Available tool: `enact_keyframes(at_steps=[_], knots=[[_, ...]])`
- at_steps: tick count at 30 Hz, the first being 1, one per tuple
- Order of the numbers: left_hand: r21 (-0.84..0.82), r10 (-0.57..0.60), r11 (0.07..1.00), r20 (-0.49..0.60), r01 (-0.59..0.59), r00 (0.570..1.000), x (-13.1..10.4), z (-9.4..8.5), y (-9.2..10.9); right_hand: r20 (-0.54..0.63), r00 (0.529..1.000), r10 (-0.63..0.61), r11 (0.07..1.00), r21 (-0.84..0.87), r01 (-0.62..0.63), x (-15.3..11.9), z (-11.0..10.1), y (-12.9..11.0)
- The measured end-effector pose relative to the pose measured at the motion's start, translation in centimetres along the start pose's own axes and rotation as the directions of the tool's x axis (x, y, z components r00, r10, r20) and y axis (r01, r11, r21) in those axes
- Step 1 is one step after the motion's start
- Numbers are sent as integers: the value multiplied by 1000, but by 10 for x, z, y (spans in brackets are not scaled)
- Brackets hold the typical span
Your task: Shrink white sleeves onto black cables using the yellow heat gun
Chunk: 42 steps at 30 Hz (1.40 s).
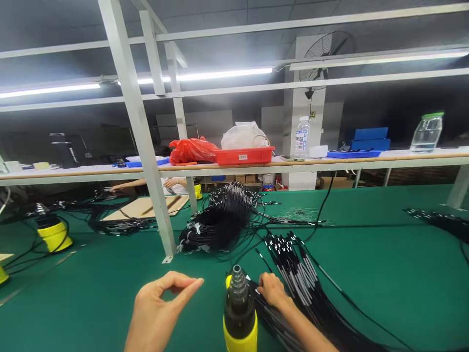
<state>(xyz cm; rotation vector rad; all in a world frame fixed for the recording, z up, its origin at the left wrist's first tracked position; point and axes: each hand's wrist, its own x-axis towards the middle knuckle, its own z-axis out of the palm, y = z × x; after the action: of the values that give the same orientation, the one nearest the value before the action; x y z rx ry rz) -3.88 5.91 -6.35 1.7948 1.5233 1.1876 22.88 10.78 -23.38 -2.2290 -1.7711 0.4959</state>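
Observation:
My left hand (pixel 161 310) is raised over the green mat, left of the heat gun, with thumb and forefinger tips pressed together. Nothing shows between them. The black and yellow heat gun (pixel 240 313) stands upright in front of me, its stepped metal nozzle pointing up. Just right of it, my right hand (pixel 274 291) is closed at the white-tipped end of a black cable (pixel 258 289), on a bundle lying there; its fingertips are partly hidden. Beside that hand spreads a larger bundle of black cables (pixel 304 278) with grey sleeves and white tips.
A coiled cable heap (pixel 220 220) lies behind, near a white metal post (pixel 146 132). Another heat gun (pixel 53 234) stands at left. Above runs a shelf (pixel 205 169) with a red tray (pixel 245 155) and bottles. A person's hands (pixel 170 183) show across the bench.

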Motion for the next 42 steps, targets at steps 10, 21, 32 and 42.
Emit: enact_keyframes(at_steps=[10,21,32,42], knots=[[-6,49,999,-51,-49,997,0,-7,-4,-165,984,-62,946,306,110,10,-32,13],[-76,183,980,-2,-183,983,-16,-8,38,-382,868,-316,764,440,472,-102,-177,-38],[-76,275,961,384,-266,881,-34,2,81,-138,817,-559,755,324,571,-165,-197,-73],[-216,218,964,324,-152,920,-18,15,59,-180,846,-502,758,379,530,-140,-187,-79]])
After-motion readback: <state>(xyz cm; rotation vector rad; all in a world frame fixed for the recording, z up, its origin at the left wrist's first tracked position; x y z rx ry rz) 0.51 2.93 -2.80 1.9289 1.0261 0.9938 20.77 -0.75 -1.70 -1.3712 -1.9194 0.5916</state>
